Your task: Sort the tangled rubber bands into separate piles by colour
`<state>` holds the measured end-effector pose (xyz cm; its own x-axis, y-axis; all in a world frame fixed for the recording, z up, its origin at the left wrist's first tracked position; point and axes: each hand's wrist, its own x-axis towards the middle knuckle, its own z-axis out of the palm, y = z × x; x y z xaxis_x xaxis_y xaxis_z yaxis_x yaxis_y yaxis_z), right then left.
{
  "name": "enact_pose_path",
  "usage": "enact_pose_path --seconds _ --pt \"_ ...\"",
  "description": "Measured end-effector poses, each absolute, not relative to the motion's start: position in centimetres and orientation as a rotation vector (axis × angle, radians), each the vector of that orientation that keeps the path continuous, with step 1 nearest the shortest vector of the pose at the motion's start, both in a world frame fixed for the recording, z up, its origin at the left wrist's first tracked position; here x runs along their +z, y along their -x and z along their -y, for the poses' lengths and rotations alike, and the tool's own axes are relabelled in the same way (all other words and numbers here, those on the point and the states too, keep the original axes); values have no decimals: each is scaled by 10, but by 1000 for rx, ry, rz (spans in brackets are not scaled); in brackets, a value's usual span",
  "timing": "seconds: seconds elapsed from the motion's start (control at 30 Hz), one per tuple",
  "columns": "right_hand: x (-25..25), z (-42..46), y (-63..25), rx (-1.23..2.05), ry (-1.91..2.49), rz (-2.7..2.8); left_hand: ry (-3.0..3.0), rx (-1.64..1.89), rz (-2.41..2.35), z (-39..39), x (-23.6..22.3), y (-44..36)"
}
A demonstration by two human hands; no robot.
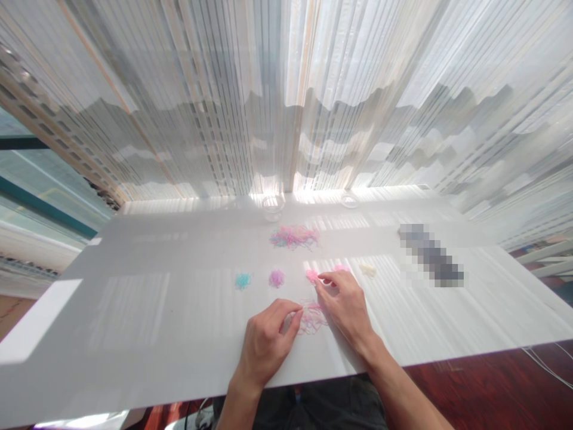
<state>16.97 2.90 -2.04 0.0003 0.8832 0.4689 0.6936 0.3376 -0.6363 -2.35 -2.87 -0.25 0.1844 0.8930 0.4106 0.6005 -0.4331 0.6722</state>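
Note:
On a white table [134, 298] lie small heaps of thin coloured bands. My left hand [267, 340] rests near the front edge, its thumb and forefinger pinched at the edge of a loose pink tangle [312, 318]. My right hand [344, 304] lies just right of that tangle, fingers pinched on a pink band beside a bright pink heap [311, 275]. Further left sit a purple heap [276, 278] and a teal heap [242, 280]. A pale cream heap [367, 270] lies to the right. A larger mixed pile [294, 237] sits behind them.
Two clear round dishes [273, 206] [349, 200] stand at the table's far edge, against white sheer curtains. A blurred dark object [430, 254] lies on the right part of the table. Dark red floor shows below the front edge.

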Motion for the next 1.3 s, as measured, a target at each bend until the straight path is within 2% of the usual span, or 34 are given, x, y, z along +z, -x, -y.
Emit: enact_pose_path --seconds 1.3 --pt "-19 -28 -170 245 1404 1774 -2103 1080 -1420 29 0 23"
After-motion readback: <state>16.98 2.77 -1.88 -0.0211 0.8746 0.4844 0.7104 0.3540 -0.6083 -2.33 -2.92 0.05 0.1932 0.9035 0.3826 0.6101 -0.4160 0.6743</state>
